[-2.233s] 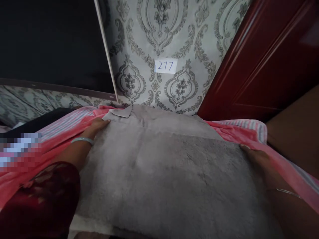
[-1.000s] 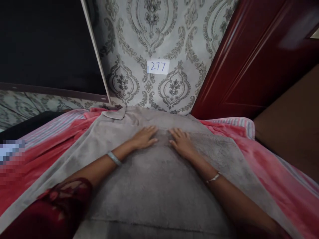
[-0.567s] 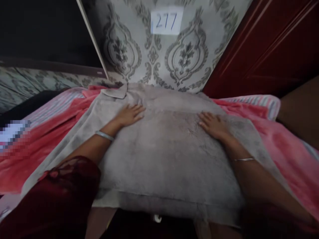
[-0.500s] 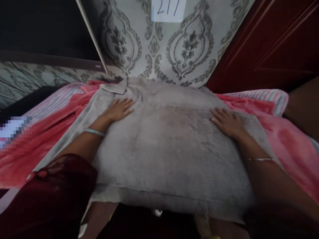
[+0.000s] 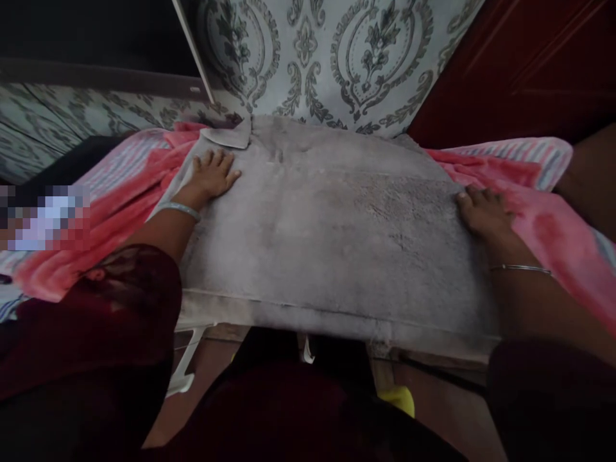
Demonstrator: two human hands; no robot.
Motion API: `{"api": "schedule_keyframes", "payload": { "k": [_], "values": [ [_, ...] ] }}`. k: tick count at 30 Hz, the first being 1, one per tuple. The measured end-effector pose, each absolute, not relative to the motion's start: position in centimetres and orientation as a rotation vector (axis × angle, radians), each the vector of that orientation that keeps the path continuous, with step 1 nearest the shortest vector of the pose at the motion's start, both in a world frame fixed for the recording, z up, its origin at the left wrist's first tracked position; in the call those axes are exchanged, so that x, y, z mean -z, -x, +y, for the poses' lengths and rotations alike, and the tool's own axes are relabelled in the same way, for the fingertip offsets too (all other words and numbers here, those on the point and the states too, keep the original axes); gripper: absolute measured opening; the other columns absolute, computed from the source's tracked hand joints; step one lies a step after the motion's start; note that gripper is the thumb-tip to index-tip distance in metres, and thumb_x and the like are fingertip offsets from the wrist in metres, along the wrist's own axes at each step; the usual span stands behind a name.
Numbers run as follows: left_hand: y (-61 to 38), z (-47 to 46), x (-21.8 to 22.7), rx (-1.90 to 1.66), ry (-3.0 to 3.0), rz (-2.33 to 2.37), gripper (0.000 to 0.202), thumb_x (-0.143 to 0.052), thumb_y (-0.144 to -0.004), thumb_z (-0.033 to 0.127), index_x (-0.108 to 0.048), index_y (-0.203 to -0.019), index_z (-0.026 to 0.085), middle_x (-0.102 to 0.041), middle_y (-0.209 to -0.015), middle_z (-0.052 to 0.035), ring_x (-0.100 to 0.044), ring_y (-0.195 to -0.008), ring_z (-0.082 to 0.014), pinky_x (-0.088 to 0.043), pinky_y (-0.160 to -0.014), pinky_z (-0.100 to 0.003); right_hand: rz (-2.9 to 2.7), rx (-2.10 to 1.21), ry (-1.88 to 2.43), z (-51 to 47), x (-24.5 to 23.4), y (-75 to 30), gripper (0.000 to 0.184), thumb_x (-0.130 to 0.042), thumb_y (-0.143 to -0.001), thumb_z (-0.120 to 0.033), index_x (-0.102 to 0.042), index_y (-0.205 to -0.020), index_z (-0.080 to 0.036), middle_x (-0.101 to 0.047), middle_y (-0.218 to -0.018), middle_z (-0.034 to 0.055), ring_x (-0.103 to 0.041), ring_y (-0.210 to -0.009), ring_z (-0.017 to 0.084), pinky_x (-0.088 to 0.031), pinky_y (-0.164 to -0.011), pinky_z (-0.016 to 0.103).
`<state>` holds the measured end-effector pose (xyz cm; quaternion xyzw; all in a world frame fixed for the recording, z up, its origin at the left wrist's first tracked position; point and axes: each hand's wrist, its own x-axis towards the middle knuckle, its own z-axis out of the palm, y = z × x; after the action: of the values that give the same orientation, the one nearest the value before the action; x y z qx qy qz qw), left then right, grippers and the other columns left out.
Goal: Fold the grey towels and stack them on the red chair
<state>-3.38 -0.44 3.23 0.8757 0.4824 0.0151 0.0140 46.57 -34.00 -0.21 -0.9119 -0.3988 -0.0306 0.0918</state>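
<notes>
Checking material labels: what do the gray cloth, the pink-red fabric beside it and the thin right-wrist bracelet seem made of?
The gray cloth seems a plush, fleece-like textile with a matte nap; streaky brushed marks suggest this. The pink-red fabric looks soft, perhaps velvety, with uneven shading. The thin bracelet is probably polished, silver-toned metal, judging by its bright glint.

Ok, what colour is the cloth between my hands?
The cloth is grey, as the head view shows best.
</notes>
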Motion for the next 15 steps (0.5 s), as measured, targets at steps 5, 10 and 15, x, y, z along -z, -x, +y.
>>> {"api": "schedule_keyframes", "payload": {
  "k": [5,10,15],
  "values": [
    [3.9,-9.9,-1.4,0.073,-2.924,0.869,0.068,-0.033,-0.102,0.063,-0.028,-0.162,0.030,-0.016,-0.172,-0.0063,-0.011,-0.157,-0.0361,-0.011,-0.122,-0.058,-1.708,0.107,2.480,-37.6,1.2,-36.4,0.063,-0.030,-0.105,-0.053,-0.032,-0.161,-0.026,-0.027,-0.168,0.0121,-0.021,-0.153,0.041,-0.025,-0.115,0.069],
    [5.1,-16.7,1.1,-0.085,-2.939,0.868,0.064,-0.028,-0.104,0.055,-0.019,-0.163,0.035,-0.016,-0.172,0.0000,-0.007,-0.158,-0.0323,-0.006,-0.125,-0.055,-1.831,0.052,2.443,-40.1,3.5,-31.8,0.065,-0.027,-0.103,-0.054,-0.028,-0.162,-0.029,-0.025,-0.169,0.0060,-0.021,-0.154,0.035,-0.025,-0.119,0.063],
    [8.0,-16.7,0.6,-0.017,-2.890,1.135,0.067,-0.030,-0.103,0.055,-0.021,-0.164,0.029,-0.016,-0.172,-0.0041,-0.009,-0.158,-0.0321,-0.010,-0.125,-0.056,-1.726,0.006,2.477,-41.7,3.7,-33.8,0.067,-0.029,-0.099,-0.054,-0.035,-0.159,-0.026,-0.032,-0.167,0.0080,-0.027,-0.152,0.035,-0.027,-0.118,0.061]
  ]
}}
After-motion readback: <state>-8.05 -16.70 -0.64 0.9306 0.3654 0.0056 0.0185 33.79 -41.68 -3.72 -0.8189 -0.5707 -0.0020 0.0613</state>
